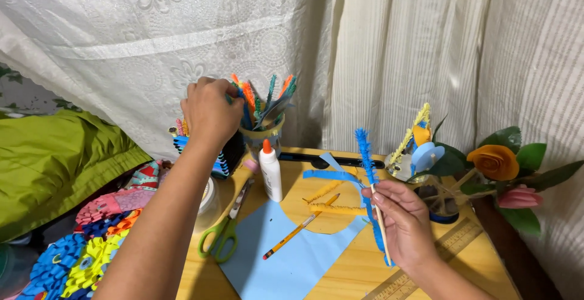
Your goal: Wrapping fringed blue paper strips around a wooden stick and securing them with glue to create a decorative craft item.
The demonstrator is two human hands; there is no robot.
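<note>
Over the cup (260, 137), left hand (210, 114) pinches a strip; right hand (404, 227) grips the stick (381, 230), whose fringe might unwind if loosened

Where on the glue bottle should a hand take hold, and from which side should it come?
Grip the white body of the glue bottle, below its orange nozzle. It stands upright, so a sideways wrap around the middle should hold best. Come from the front right, over the blue paper: the cup of craft sticks crowds it behind, and the scissors lie to its left.
</note>
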